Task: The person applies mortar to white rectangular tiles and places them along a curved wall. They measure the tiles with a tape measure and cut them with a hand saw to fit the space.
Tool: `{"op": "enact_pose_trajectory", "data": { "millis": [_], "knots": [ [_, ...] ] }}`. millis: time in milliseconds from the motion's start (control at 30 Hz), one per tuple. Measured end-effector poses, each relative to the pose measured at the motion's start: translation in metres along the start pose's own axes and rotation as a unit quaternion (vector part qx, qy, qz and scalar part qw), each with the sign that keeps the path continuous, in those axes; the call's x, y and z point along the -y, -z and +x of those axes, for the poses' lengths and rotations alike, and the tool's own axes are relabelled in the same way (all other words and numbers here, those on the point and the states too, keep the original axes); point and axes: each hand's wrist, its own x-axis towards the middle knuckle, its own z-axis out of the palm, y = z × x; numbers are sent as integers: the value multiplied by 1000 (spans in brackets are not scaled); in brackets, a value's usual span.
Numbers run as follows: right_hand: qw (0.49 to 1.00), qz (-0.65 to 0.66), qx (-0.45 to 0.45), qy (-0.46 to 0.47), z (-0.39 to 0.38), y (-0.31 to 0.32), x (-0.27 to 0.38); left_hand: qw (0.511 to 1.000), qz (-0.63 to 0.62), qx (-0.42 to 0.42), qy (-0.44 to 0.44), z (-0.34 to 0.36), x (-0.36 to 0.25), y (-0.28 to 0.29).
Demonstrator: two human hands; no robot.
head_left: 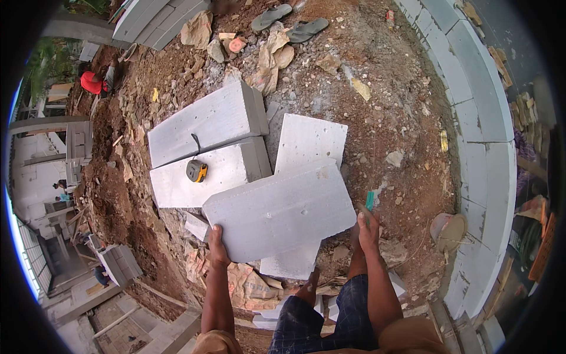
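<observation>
A large light-grey lightweight concrete block is held between my hands, above another pale block that sticks out behind and in front of it. My left hand grips its near left corner, thumb on top. My right hand is closed at its right end; the fingers beneath are hidden. Just beyond the right fingertips shows a small teal piece; whether the hand touches it I cannot tell. To the left, stacked blocks carry a black and yellow tape measure with a dark strap.
A low block wall curves along the right, with a bucket beside it. Sandals, torn paper sacks and rubble litter the dirt. Someone in a red top is at the far left. More blocks are stacked behind.
</observation>
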Motion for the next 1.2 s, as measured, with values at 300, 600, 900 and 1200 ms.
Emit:
{"op": "enact_pose_trajectory", "data": {
  "millis": [300, 600, 900, 1200],
  "knots": [
    [992, 79, -22, -94, 4, 15, 40, 999, -20, 27, 7, -12, -3, -42],
    [985, -44, -158, 55, 156, 85, 76, 993, 20, 101, -62, 110, -70, -202],
    [987, 86, -127, 46, 156, 102, 61, 963, 210, 79, -149, 150, -78, -216],
    [961, 188, -205, 5, -40, 134, 122, 676, 571, 15, -466, 100, -78, -346]
  ]
}}
